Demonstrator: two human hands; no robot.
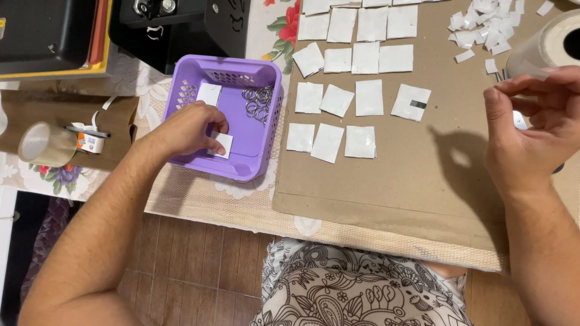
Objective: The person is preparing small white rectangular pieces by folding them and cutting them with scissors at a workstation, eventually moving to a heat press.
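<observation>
My left hand [188, 128] reaches into a purple plastic basket [266, 130] and pinches a small white square piece [222, 143] lying on its floor. Another white square [209, 94] and a bunch of metal key rings [260, 101] also lie in the basket. My right hand [530, 130] hovers over the right side of a brown cardboard sheet [423, 175], thumb and fingers curled close together; a thin clear strip [534, 70] seems to stick to the fingertips. Rows of white squares [353, 78] cover the cardboard, one with a dark strip [411, 102].
A pile of small white scraps [483, 30] and a tape roll [553, 45] sit at the cardboard's far right. A clear tape roll [45, 143] with a small dispenser [90, 142] lies at the left on brown paper. Black machines [181, 24] stand behind the basket.
</observation>
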